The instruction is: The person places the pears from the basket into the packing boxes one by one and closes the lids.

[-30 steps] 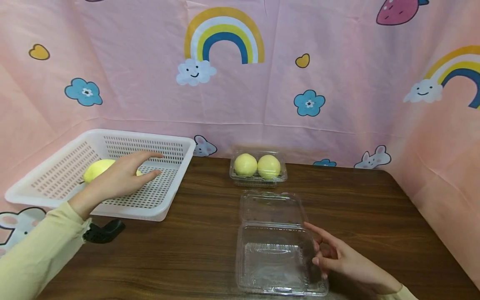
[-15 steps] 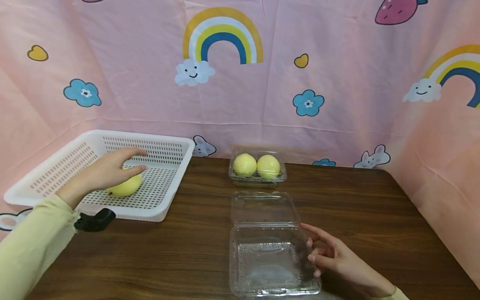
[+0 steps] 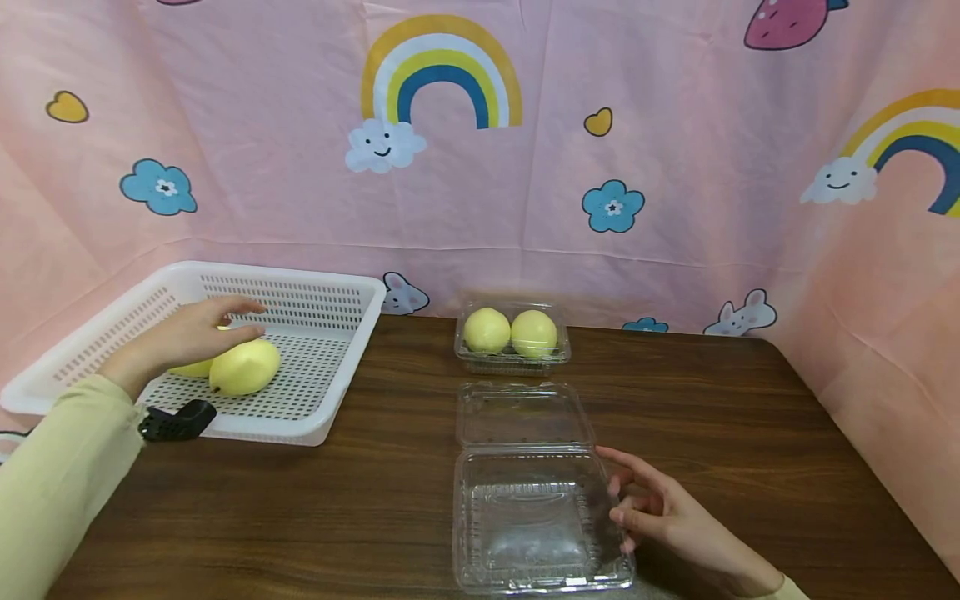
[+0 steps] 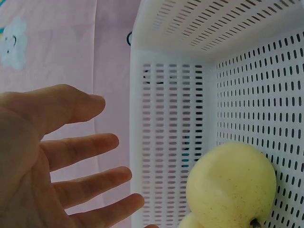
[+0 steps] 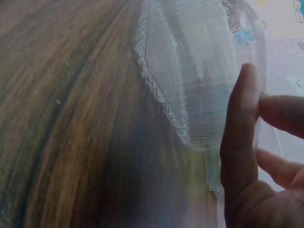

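In the head view, my left hand (image 3: 191, 333) hovers over a white perforated basket (image 3: 352, 350), fingers spread and holding nothing. Below it lie two pale yellow pears (image 3: 246, 367), one partly hidden by the hand. The left wrist view shows a speckled pear (image 4: 232, 185) with its dark stem, apart from the fingertips (image 4: 111, 141). At the right, my right hand (image 3: 663, 517) pinches the right rim of a clear plastic clamshell container (image 3: 536, 525). This container lies with its lid folded back and nothing inside. In the right wrist view, the rim passes between the fingers (image 5: 240, 133).
Behind the open container stands a closed clear clamshell (image 3: 512, 362) with two yellow fruits (image 3: 487, 331) inside. Everything rests on a dark wooden table (image 3: 360, 517). A pink patterned cloth (image 3: 480, 208) hangs along the back and sides.
My left hand has drawn left across the basket, and the front pear now shows beside it. The open container has slid slightly left, with my right hand staying at its rim.
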`<state>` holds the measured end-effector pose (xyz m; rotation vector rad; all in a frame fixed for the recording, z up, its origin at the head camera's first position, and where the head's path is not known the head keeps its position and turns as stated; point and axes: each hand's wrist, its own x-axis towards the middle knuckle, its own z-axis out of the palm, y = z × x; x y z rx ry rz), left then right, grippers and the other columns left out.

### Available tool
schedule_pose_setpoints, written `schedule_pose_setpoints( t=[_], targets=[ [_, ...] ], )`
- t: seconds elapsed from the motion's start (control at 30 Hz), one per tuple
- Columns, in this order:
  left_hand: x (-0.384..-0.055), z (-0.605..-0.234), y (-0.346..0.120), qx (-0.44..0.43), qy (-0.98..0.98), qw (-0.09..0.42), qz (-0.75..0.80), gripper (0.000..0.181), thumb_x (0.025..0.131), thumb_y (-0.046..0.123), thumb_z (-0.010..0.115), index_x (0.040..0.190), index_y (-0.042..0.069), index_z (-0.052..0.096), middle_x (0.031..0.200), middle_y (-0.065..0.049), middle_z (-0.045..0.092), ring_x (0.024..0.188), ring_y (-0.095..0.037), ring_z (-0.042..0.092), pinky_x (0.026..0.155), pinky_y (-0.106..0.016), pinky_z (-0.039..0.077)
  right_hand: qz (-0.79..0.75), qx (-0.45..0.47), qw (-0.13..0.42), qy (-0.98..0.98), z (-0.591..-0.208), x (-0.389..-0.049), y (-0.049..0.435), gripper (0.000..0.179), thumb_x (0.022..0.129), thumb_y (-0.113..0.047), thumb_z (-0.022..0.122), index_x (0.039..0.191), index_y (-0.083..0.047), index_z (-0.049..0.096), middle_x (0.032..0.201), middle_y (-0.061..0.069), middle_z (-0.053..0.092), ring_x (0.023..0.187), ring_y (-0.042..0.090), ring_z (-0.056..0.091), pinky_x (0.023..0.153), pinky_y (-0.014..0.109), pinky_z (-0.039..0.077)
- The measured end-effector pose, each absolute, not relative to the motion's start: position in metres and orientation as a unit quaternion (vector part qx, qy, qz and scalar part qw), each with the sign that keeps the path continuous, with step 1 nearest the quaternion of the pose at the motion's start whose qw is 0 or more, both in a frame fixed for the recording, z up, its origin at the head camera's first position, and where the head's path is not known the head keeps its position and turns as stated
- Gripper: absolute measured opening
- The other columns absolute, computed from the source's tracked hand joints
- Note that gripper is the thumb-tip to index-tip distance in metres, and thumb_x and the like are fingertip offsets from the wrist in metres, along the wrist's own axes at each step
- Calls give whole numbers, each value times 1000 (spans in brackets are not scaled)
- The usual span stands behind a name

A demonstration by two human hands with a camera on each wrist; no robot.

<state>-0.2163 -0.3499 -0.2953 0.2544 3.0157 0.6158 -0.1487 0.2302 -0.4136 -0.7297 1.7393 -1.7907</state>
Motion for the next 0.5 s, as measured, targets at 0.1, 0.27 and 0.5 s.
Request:
schedule_pose_setpoints(
  t=[0.1, 0.27, 0.5],
  targets=[
    [-219, -298, -354, 74, 976, 38, 201, 49, 100, 28, 50, 134, -8, 45, 133, -39, 41, 116, -60, 41, 90, -69, 34, -660, -265, 265, 651, -414, -149, 230, 66, 95, 3, 56, 151, -1, 20, 107, 20, 36, 76, 12, 58, 64, 32, 56],
    [-226, -302, -358, 69, 976, 45, 204, 51, 101, 27, 49, 134, -10, 43, 132, -41, 40, 115, -61, 40, 91, -70, 34, -662, -259, 266, 652, -415, -149, 229, 67, 94, 3, 57, 151, -1, 20, 106, 19, 37, 75, 11, 57, 64, 31, 56],
    [-237, -311, -365, 49, 973, 64, 218, 57, 102, 34, 45, 135, -12, 39, 130, -43, 38, 117, -61, 35, 91, -71, 31, -664, -253, 268, 650, -417, -149, 230, 68, 94, 3, 58, 151, -3, 21, 105, 17, 38, 75, 11, 56, 65, 30, 56]
  ],
)
